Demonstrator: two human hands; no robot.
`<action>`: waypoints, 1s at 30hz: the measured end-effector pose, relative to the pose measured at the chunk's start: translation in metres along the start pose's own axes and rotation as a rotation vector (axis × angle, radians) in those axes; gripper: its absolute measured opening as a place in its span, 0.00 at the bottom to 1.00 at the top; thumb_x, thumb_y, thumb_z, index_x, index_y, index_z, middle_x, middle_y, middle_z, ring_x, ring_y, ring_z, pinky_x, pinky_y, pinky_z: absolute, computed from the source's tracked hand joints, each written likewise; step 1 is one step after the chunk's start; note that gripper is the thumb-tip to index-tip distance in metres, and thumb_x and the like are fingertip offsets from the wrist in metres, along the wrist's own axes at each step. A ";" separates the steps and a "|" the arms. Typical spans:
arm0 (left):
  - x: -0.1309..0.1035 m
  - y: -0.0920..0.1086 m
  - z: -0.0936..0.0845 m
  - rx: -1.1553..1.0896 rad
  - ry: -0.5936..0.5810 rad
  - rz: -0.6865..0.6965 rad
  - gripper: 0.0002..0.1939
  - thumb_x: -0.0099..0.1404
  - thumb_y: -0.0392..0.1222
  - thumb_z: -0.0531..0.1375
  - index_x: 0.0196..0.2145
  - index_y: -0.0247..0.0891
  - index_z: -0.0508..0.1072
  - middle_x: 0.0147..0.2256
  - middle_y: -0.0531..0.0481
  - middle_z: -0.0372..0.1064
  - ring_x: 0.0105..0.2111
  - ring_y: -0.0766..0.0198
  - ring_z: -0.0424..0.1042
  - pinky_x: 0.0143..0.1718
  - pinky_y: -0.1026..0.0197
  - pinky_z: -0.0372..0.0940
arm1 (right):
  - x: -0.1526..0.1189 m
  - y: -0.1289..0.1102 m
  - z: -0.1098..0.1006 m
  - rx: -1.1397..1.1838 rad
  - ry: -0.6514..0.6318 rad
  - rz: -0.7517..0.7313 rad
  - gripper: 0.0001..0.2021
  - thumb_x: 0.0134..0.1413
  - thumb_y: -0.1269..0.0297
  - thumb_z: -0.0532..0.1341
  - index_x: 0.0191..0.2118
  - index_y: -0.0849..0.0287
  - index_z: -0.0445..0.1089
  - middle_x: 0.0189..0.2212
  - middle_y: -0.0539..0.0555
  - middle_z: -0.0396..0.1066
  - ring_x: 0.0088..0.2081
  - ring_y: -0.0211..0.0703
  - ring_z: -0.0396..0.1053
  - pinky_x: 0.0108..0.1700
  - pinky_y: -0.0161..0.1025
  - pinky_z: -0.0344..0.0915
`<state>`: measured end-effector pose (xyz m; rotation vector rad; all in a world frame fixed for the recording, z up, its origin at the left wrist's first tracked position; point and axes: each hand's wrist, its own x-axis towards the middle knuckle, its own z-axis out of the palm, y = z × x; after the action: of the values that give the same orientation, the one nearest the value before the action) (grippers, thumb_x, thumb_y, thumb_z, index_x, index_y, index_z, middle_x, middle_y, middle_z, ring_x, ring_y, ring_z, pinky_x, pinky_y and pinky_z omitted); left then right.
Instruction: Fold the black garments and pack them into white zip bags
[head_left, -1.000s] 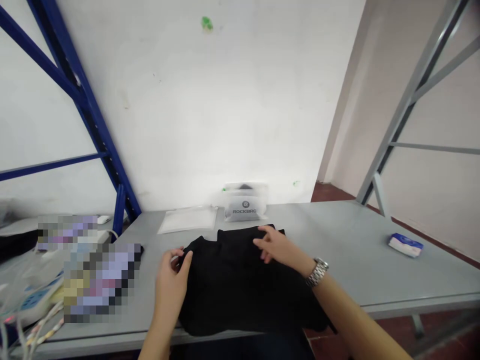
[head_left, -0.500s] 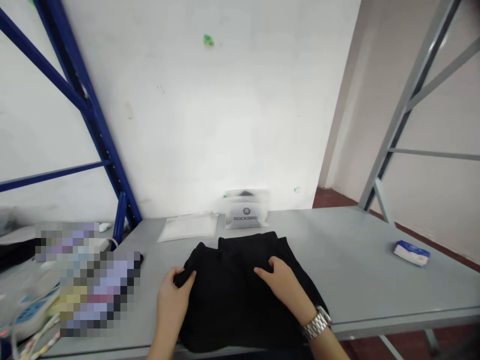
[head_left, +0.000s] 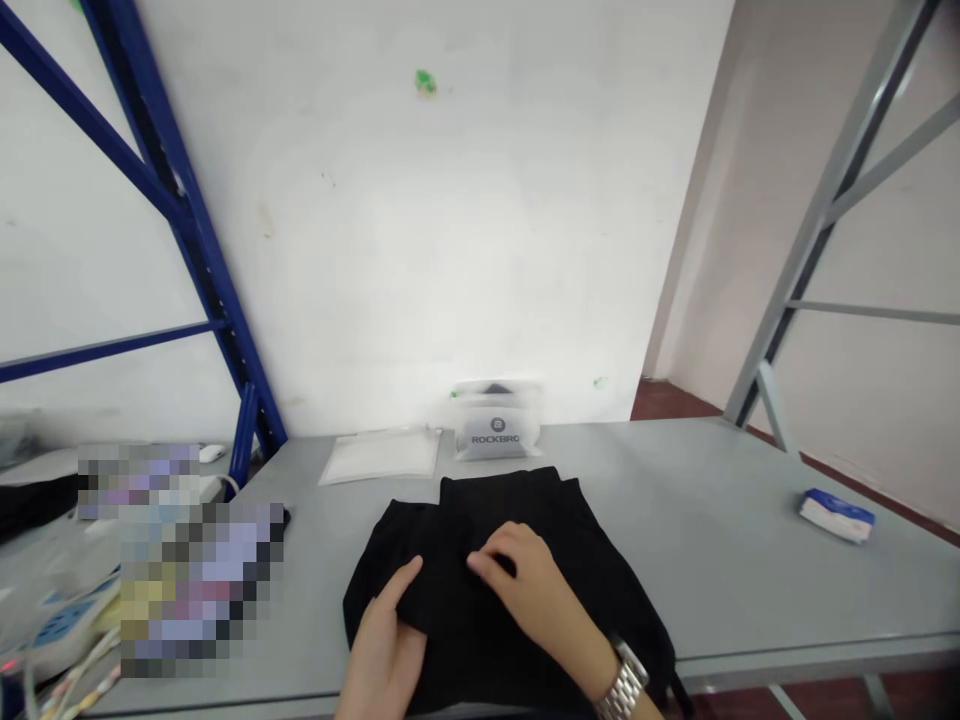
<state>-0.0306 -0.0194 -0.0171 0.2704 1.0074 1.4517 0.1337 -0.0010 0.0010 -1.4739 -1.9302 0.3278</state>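
Since both hands are on the same thing rn, starting w/ that: it's a black garment (head_left: 465,620) spread at the front edge of the grey table (head_left: 712,540), roughly center, right in front of the person. L hand (head_left: 386,645) is at its lower left part, thumb lying on top of the cloth & pointing up and inward. Can't tell if any fabric's clamped btwn that thumb & the fingers. R hand (head_left: 525,580) is over the middle, thumb and curled fingers close together, but whether there's cloth pinched in there, can't tell either tbh. Metal watch (head_left: 626,680) on the R wrist, fyi.

Behind the garment, near the wall (head_left: 450,250), a ROCKBRO pouch (head_left: 497,420) stands upright w/ a flat whitish bag (head_left: 381,455) lying just left of it. Tissue pack (head_left: 836,515), blue & white, is well off to the right. Far left = clutter: pixelated item (head_left: 217,580), power strip (head_left: 64,625) & some cables (head_left: 94,655), w/ a blue metal frame (head_left: 180,190) rising behind.
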 end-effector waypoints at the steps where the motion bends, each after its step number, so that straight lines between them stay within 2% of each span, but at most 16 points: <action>1: 0.000 -0.001 0.000 -0.001 0.004 -0.016 0.15 0.57 0.31 0.63 0.44 0.30 0.73 0.39 0.38 0.77 0.44 0.50 0.74 0.45 0.51 0.71 | -0.002 0.004 0.003 -0.009 0.033 0.061 0.09 0.59 0.59 0.56 0.32 0.54 0.71 0.34 0.52 0.70 0.39 0.46 0.67 0.43 0.40 0.61; 3: 0.000 -0.002 -0.001 -0.008 0.015 -0.037 0.17 0.55 0.31 0.64 0.44 0.29 0.73 0.40 0.38 0.77 0.45 0.49 0.74 0.46 0.52 0.71 | -0.003 0.014 0.006 -0.050 0.109 0.204 0.17 0.61 0.54 0.52 0.36 0.61 0.71 0.36 0.62 0.69 0.42 0.56 0.66 0.45 0.49 0.60; 5: 0.000 -0.002 -0.001 -0.024 0.016 -0.057 0.17 0.56 0.29 0.63 0.45 0.27 0.72 0.41 0.37 0.76 0.45 0.49 0.74 0.47 0.52 0.71 | -0.003 0.022 0.010 -0.078 0.133 0.301 0.20 0.55 0.51 0.57 0.36 0.67 0.71 0.36 0.68 0.69 0.43 0.66 0.65 0.45 0.56 0.58; 7: 0.000 -0.001 0.001 -0.048 0.002 -0.080 0.16 0.59 0.29 0.60 0.46 0.25 0.71 0.41 0.36 0.76 0.46 0.49 0.73 0.47 0.51 0.70 | -0.002 0.027 0.012 -0.064 0.115 0.343 0.19 0.49 0.51 0.63 0.33 0.66 0.71 0.35 0.69 0.69 0.43 0.70 0.65 0.45 0.58 0.58; 10: -0.004 0.004 0.006 -0.084 -0.030 -0.094 0.16 0.62 0.32 0.58 0.48 0.26 0.71 0.43 0.36 0.75 0.47 0.49 0.72 0.48 0.50 0.70 | 0.003 0.024 0.011 0.030 0.083 0.364 0.13 0.46 0.57 0.63 0.33 0.62 0.68 0.35 0.64 0.71 0.42 0.63 0.68 0.43 0.51 0.62; 14: -0.018 0.010 0.019 -0.130 -0.078 -0.060 0.18 0.61 0.35 0.60 0.49 0.31 0.72 0.45 0.39 0.74 0.50 0.49 0.70 0.50 0.52 0.68 | 0.006 0.008 0.004 0.190 0.062 0.341 0.04 0.51 0.63 0.57 0.32 0.55 0.60 0.29 0.54 0.71 0.32 0.48 0.72 0.32 0.38 0.64; 17: -0.031 0.000 0.030 -0.132 -0.112 0.035 0.18 0.61 0.38 0.60 0.50 0.38 0.71 0.47 0.43 0.74 0.52 0.51 0.69 0.52 0.52 0.67 | 0.005 -0.009 0.003 0.242 0.106 0.324 0.04 0.52 0.68 0.54 0.31 0.53 0.55 0.25 0.51 0.68 0.28 0.47 0.70 0.28 0.38 0.61; 19: -0.036 -0.012 0.034 -0.063 -0.082 0.067 0.19 0.61 0.41 0.61 0.51 0.43 0.71 0.47 0.45 0.74 0.52 0.51 0.68 0.52 0.52 0.66 | 0.002 -0.022 0.004 0.268 0.130 0.308 0.05 0.51 0.70 0.53 0.32 0.53 0.54 0.25 0.51 0.68 0.27 0.48 0.70 0.28 0.39 0.60; 21: -0.039 -0.023 0.035 0.007 -0.010 0.074 0.20 0.59 0.44 0.63 0.50 0.46 0.71 0.47 0.46 0.74 0.53 0.50 0.68 0.52 0.52 0.66 | -0.004 -0.034 0.004 0.307 0.127 0.278 0.04 0.52 0.70 0.53 0.34 0.54 0.56 0.28 0.53 0.69 0.30 0.48 0.71 0.30 0.39 0.62; 23: -0.039 -0.027 0.033 0.018 0.054 0.111 0.21 0.58 0.46 0.63 0.50 0.48 0.71 0.47 0.47 0.74 0.53 0.49 0.67 0.52 0.52 0.66 | -0.010 -0.043 0.002 0.439 0.081 0.242 0.05 0.54 0.67 0.55 0.38 0.54 0.61 0.37 0.55 0.71 0.38 0.47 0.72 0.39 0.39 0.65; 26: -0.040 -0.019 0.031 -0.033 0.105 0.191 0.20 0.61 0.49 0.60 0.51 0.48 0.69 0.49 0.49 0.73 0.54 0.51 0.67 0.53 0.52 0.65 | -0.015 -0.045 -0.002 0.787 0.002 0.197 0.07 0.55 0.60 0.58 0.38 0.54 0.68 0.52 0.55 0.66 0.53 0.48 0.64 0.53 0.40 0.60; 28: -0.043 -0.010 0.033 -0.071 0.098 0.188 0.19 0.64 0.49 0.57 0.52 0.45 0.69 0.49 0.48 0.73 0.53 0.52 0.67 0.53 0.53 0.65 | -0.015 -0.041 -0.003 0.999 0.057 0.245 0.11 0.52 0.58 0.62 0.41 0.54 0.69 0.54 0.55 0.65 0.53 0.49 0.63 0.53 0.41 0.61; 30: -0.048 -0.005 0.035 -0.117 0.059 0.140 0.18 0.66 0.46 0.54 0.52 0.43 0.69 0.49 0.46 0.72 0.52 0.53 0.68 0.54 0.53 0.65 | -0.014 -0.036 -0.004 1.201 0.060 0.314 0.19 0.48 0.60 0.66 0.48 0.55 0.66 0.50 0.56 0.68 0.50 0.49 0.66 0.50 0.42 0.63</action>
<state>0.0061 -0.0485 0.0194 0.2175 0.9620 1.6478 0.1106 -0.0268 0.0191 -0.8867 -1.0196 1.2850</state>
